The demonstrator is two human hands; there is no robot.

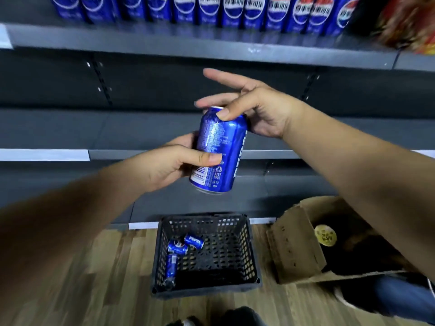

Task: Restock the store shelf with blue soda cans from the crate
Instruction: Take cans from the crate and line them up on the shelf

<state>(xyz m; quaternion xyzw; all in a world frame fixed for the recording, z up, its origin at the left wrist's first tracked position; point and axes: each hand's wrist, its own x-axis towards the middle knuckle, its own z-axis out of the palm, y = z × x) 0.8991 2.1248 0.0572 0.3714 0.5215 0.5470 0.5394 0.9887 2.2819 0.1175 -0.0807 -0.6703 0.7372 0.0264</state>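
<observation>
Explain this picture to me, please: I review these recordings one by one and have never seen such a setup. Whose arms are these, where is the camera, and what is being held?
There is no machine here. A person wears a wide-angle camera on the head, which looks forward and down, so both bare arms reach into view. The left hand grips a blue can round its lower half; the right hand pinches the can's top, with some fingers spread. Above, a row of cans already stands on the top shelf. On the wooden floor below sits a black crate with about three more cans lying inside. Beside it stands an open cardboard box.
</observation>
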